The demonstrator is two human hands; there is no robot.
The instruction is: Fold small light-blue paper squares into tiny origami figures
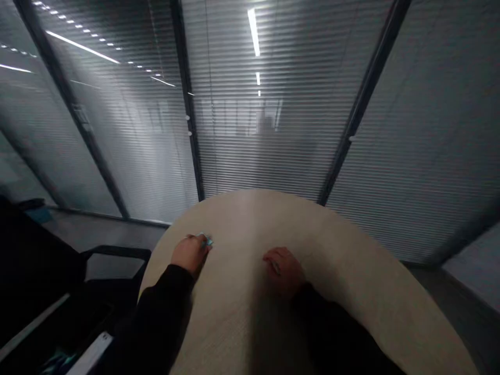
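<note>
My left hand [191, 254] is at the left part of the round wooden table [250, 219]. Its fingers are closed on a small light-blue and white piece [208, 241], whose edge sticks out past the fingertips; too little of it shows to name its kind. Over the middle of the tabletop, my right hand [285, 271] is loosely curled, the fingers together and bent toward the thumb. Nothing is visible in it. Both wrists come out of dark sleeves.
A black chair [117, 252] with an armrest stands against the table's left side. On its dark seat area lies a white flat object [91, 354], perhaps a phone. Glass partitions with blinds [265, 156] rise behind the far edge. A dark bin [35, 208] is at far left.
</note>
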